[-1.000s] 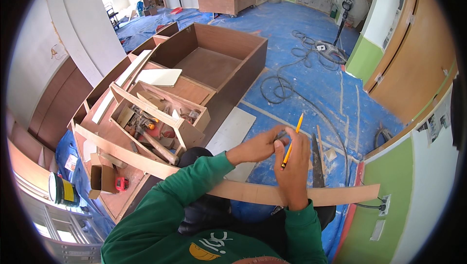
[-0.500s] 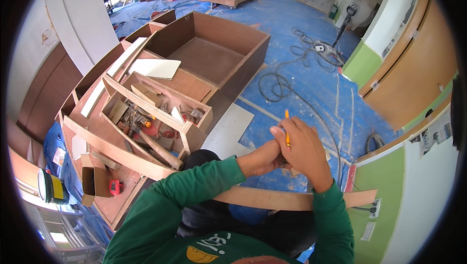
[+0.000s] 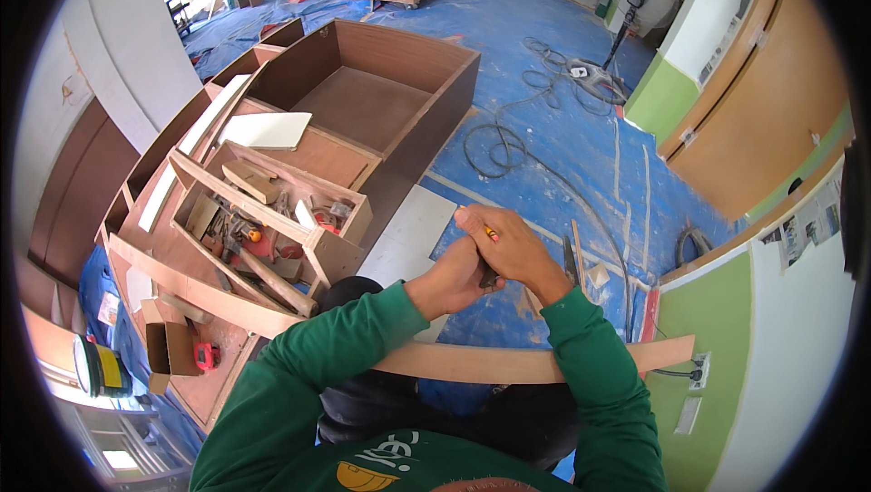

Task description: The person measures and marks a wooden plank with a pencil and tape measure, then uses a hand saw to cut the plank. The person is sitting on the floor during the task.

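Crossing the lap [image 3: 508,424], the wooden strip [image 3: 481,362] is lying beneath the right sleeve [image 3: 603,383]. The right hand [image 3: 515,249] is touching the left hand [image 3: 451,277]; its fingers are holding a pencil [image 3: 491,233], left fingers are gripping a small dark object [image 3: 488,279].

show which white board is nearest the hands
The board on the blue floor sheet, past the left hand; the other white ones lie on the cabinet.

Room: above blue sheeting [image 3: 581,149] | Obstacles: wooden strip [image 3: 481,363] nearside, toolbox [image 3: 343,254] left
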### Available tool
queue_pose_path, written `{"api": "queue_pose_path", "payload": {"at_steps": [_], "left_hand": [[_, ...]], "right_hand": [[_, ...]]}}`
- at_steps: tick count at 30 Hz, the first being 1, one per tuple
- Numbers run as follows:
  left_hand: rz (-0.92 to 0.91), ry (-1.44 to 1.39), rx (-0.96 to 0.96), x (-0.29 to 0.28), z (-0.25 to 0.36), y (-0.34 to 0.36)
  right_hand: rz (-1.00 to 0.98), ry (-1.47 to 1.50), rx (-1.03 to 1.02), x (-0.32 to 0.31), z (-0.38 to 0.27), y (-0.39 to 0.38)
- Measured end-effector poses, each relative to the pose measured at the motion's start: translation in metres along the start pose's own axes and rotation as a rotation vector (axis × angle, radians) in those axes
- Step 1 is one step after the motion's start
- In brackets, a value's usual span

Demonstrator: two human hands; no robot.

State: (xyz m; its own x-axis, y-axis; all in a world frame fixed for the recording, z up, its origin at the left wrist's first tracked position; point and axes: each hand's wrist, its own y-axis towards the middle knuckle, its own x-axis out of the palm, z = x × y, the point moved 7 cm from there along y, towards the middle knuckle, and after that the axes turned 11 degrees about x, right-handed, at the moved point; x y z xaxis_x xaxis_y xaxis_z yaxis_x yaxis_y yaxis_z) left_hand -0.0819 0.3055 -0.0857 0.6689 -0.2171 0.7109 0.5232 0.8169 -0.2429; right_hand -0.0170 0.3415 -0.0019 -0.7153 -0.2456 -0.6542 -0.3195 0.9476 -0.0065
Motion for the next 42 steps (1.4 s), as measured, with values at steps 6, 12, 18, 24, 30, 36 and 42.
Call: {"api": "queue_pose_path", "payload": {"at_steps": [6,12,18,24,30,36,42], "left_hand": [[0.057,-0.012,0.031,0.006,0.007,-0.008],[0.021,-0.003,-0.006,0.004,0.008,-0.003],[0.072,-0.008,-0.032,-0.004,0.000,0.008],[0.067,-0.063,-0.060,-0.009,-0.015,0.022],[0.054,-0.027,-0.054,0.003,-0.009,0.005],[0.085,-0.012,-0.060,-0.005,-0.012,0.011],[0.032,0.034,-0.058,-0.010,-0.006,0.016]], "right_hand": [[0.038,-0.014,-0.038,0.005,0.001,0.002],[0.026,-0.028,-0.018,0.009,0.013,0.010],[-0.032,-0.039,0.122,0.007,0.022,0.013],[-0.027,-0.038,0.159,0.007,0.033,0.013],[-0.019,-0.021,0.122,0.002,0.013,0.002],[0.020,0.042,0.171,0.004,0.021,0.001],[-0.010,-0.021,0.153,0.008,0.029,0.012]]}}
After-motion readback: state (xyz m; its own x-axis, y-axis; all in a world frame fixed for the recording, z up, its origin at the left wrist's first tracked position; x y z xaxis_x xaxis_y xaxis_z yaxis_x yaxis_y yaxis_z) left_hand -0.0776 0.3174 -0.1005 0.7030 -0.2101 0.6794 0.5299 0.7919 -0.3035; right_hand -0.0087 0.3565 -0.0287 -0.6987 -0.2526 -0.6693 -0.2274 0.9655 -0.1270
